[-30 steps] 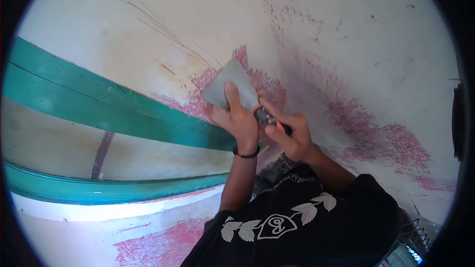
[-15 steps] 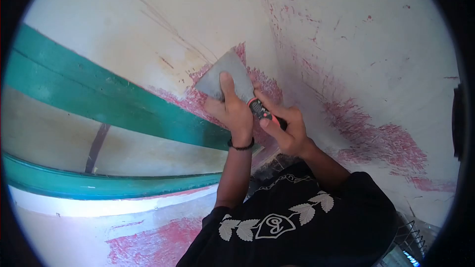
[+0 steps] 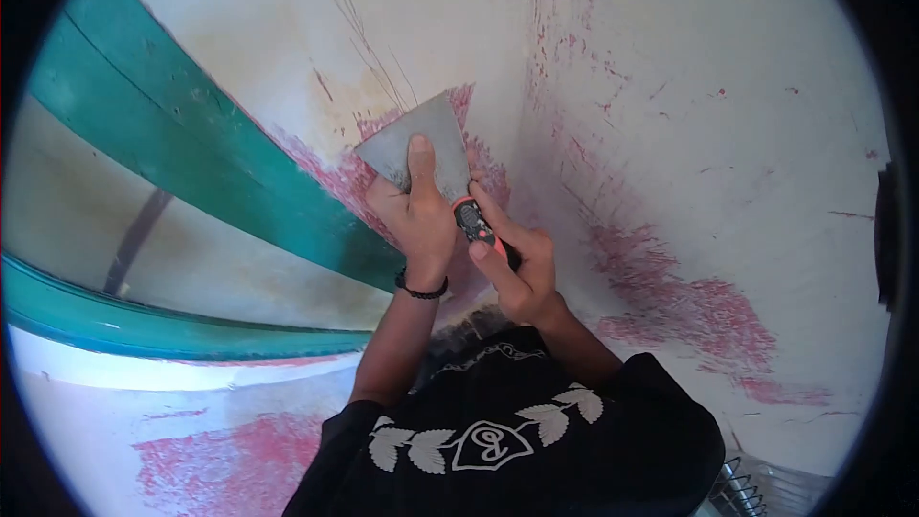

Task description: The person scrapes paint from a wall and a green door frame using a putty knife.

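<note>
A wide putty knife (image 3: 397, 148) lies with its grey metal blade against the wall, its front edge at a scraped pink patch (image 3: 345, 172). My right hand (image 3: 526, 273) wraps round its black and red handle (image 3: 471, 220), thumb on top. My left hand (image 3: 426, 230), with a dark bead bracelet (image 3: 422, 284) at the wrist, grips the blade; the thumb lies flat on the upper face and the other fingers are mostly hidden beneath.
A green-painted frame (image 3: 220, 163) runs diagonally on the left. The right-hand wall (image 3: 747, 163) meets the other at a corner and carries a pink scraped area (image 3: 689, 311). A wire coil (image 3: 737, 488) shows at lower right.
My view has turned, so the green frame looks steeper and the hands sit further left in it. Both hands keep their hold on the putty knife, whose blade edge stays near the same pink patch.
</note>
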`<state>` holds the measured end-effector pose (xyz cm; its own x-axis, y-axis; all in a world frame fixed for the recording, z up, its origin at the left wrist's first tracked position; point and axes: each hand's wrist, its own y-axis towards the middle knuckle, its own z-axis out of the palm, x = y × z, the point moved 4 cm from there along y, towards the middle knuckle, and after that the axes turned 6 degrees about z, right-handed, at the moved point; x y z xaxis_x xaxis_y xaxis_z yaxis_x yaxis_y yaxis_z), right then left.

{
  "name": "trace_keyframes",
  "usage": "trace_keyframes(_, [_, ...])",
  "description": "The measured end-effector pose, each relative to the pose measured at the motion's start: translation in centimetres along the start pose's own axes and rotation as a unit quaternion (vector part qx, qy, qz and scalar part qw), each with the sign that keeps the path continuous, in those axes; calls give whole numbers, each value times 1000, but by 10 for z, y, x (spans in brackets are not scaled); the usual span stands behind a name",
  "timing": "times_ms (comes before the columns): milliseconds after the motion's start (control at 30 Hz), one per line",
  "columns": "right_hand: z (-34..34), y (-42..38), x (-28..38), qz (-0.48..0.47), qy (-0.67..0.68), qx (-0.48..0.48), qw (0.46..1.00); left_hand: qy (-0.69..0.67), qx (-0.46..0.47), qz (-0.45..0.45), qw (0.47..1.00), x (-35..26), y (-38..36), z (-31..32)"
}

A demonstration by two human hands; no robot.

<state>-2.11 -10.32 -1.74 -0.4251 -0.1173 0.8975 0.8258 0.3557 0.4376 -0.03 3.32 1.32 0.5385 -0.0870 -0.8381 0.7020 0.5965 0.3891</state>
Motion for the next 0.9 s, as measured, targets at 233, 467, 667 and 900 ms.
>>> trace_keyframes(233, [6, 6, -8, -7, 12, -4, 1000, 54, -8, 53, 997, 5, 8, -8])
trace_keyframes(467, [-8, 6, -12, 43, -9, 17, 999, 114, -14, 126, 985, 4, 3, -6])
trace_keyframes(667, [-12, 11, -7, 16, -55, 14, 998, 104, -7, 149, 983, 5, 5, -6])
trace_keyframes(900, [-9, 3, -19, 22, -45, -1, 999, 78, -23, 105, 991, 14, -4, -11])
